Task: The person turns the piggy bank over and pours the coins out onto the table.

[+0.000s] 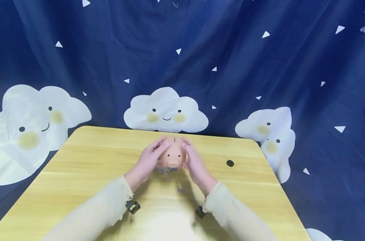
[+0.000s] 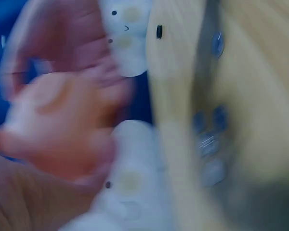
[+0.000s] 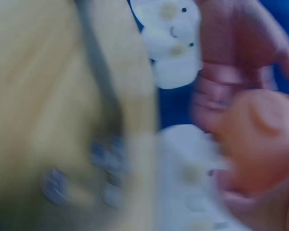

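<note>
A pink piggy bank with two dark eyes and a slot on top is held above the table. My left hand grips its left side and my right hand grips its right side. Several shiny coin-like discs lie on the wood beneath, blurred in both wrist views. One such disc is apart from the others, nearer to me. The underside of the piggy bank cannot be seen in the head view.
A small round black piece, perhaps a plug, lies on the wooden table to the right. Behind the table's far edge hangs a dark blue curtain with white clouds. A black strap fitting hangs at my left wrist.
</note>
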### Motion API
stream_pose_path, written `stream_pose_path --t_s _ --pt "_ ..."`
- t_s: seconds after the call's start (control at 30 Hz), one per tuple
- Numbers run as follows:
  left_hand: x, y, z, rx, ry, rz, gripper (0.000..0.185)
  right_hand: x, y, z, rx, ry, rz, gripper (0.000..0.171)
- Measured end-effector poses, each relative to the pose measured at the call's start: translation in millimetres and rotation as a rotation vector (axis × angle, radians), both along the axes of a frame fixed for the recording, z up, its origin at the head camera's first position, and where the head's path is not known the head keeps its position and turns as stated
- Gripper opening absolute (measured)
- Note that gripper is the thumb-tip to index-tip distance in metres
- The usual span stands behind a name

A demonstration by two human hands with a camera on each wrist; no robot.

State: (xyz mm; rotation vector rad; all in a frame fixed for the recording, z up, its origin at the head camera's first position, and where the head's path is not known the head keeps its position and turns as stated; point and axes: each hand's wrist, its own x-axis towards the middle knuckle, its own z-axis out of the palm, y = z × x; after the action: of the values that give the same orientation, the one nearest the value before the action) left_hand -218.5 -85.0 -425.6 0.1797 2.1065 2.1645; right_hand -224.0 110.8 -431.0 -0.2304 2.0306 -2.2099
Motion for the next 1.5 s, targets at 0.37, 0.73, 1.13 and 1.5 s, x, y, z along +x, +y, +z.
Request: stream_pose_path --t_s 0.37,0.73,1.13,1.5 --pt "8.9 0.8 -57.2 0.036 -0.12 0.076 0.068 7.2 -4.1 -42.1 0.176 -0.121 -0.035 0.062" --pt "9.9 -3.1 -69.9 0.071 -0.199 0.066 0.068 3.3 -6.0 -56.2 0.138 -0.18 0.0 0.062" --pt "8.1 -4.0 -69.2 0.074 -0.217 0.061 0.068 6.0 -5.6 -51.0 0.151 -0.186 -0.007 0.064" --pt "-2.9 -9.2 -48.0 0.032 -0.13 0.024 0.065 -2.2 -2.9 -32.0 0.13 -0.114 -0.002 0.063"
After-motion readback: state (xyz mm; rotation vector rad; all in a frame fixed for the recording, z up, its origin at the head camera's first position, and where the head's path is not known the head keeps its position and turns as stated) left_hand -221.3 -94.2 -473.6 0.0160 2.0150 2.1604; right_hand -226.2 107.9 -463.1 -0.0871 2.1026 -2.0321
